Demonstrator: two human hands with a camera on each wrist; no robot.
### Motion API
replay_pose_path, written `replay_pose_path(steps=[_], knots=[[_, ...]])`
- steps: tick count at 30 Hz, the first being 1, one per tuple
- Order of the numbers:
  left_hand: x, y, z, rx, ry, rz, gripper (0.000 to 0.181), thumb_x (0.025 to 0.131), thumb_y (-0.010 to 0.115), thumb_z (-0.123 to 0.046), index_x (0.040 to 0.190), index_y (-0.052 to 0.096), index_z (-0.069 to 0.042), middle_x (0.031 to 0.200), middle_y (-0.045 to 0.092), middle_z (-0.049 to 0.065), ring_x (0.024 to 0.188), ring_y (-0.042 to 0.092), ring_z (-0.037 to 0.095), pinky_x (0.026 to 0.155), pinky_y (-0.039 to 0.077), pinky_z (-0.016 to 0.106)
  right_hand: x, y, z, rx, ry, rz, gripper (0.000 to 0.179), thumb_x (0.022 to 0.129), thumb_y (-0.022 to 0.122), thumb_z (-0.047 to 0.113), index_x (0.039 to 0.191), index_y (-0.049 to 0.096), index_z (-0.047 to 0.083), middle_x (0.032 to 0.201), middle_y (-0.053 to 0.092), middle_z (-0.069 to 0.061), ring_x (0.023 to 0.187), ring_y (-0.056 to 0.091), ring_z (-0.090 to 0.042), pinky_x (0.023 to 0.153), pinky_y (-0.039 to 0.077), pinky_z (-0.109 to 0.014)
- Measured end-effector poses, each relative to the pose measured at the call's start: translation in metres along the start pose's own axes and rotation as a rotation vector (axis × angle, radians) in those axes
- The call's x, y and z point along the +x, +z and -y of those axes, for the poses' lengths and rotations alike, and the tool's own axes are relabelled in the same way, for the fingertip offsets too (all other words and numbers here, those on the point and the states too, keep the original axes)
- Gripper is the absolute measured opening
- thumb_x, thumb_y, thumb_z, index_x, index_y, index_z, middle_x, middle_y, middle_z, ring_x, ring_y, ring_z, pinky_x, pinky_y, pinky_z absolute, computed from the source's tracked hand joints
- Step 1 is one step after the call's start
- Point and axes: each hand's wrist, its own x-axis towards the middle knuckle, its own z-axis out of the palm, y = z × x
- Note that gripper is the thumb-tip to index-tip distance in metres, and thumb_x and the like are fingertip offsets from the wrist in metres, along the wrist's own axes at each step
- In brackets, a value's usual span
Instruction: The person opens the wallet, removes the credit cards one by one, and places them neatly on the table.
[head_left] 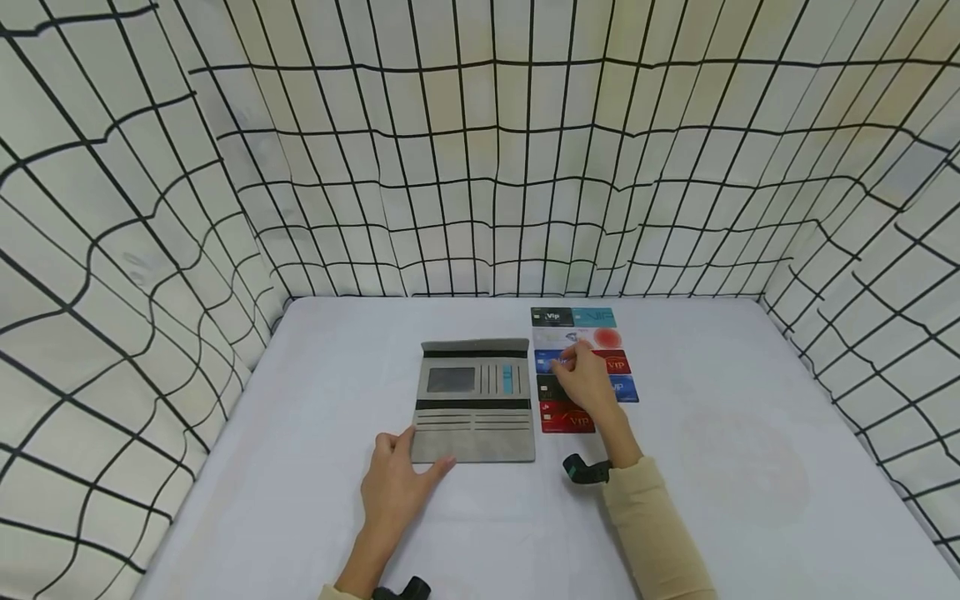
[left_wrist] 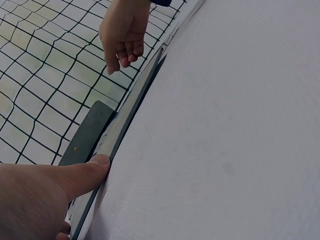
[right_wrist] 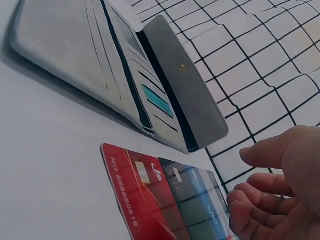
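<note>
A grey wallet (head_left: 474,435) lies unfolded on the white table, its flap (left_wrist: 89,131) at the far side. A teal card (right_wrist: 157,100) shows in one of its slots. My left hand (head_left: 393,487) holds the wallet's near left corner, the thumb (left_wrist: 92,172) on the near edge and the fingers along the left side. Over the cards right of the wallet is my right hand (head_left: 585,379), fingers loosely bent and apart from the thumb, with nothing between them. Below it lie a red card (right_wrist: 137,185), a black card (head_left: 549,388) and a blue card (head_left: 545,361), partly covered by the hand.
More cards continue the block, among them a dark Vip card (head_left: 552,317), a teal one (head_left: 594,317) and a white one with a red circle (head_left: 607,337). Black netting (head_left: 495,179) over pale cloth borders the table's back and sides. White tabletop (head_left: 735,450) extends at right.
</note>
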Motion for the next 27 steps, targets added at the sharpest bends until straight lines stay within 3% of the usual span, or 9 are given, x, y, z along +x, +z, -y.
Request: replay_pose_path(steps=[7,16,27], knots=[[-0.001,0.001,0.001,-0.005,0.0,-0.006,0.086,0.078,0.08,-0.054,0.139,0.055,0.001,0.106,0.049,0.015,0.07,0.046,0.018,0.054,0.035,0.028,0.002,0.011,0.007,-0.006,-0.008,0.019,0.035,0.096,0.066,0.031,0.117,0.061,0.003,0.093,0.065,-0.013,0.079,0.057,-0.022,0.075,0.055,-0.035],[0.0,0.001,0.001,-0.008,0.008,-0.017,0.086,0.078,0.08,-0.055,0.139,0.056,0.0,0.106,0.05,0.015,0.071,0.047,0.018,0.054,0.036,0.028,0.007,0.024,0.023,-0.016,-0.03,0.108,0.039,0.095,0.067,0.034,0.121,0.06,0.005,0.095,0.065,-0.011,0.081,0.058,-0.021,0.074,0.053,-0.032],[-0.002,0.001,0.003,-0.006,0.024,-0.043,0.085,0.076,0.08,-0.055,0.137,0.058,0.001,0.104,0.05,0.014,0.071,0.047,0.018,0.053,0.036,0.028,0.011,0.035,0.035,-0.002,-0.045,0.172,0.038,0.094,0.069,0.03,0.12,0.06,0.003,0.089,0.063,-0.009,0.074,0.057,-0.019,0.065,0.049,-0.027]])
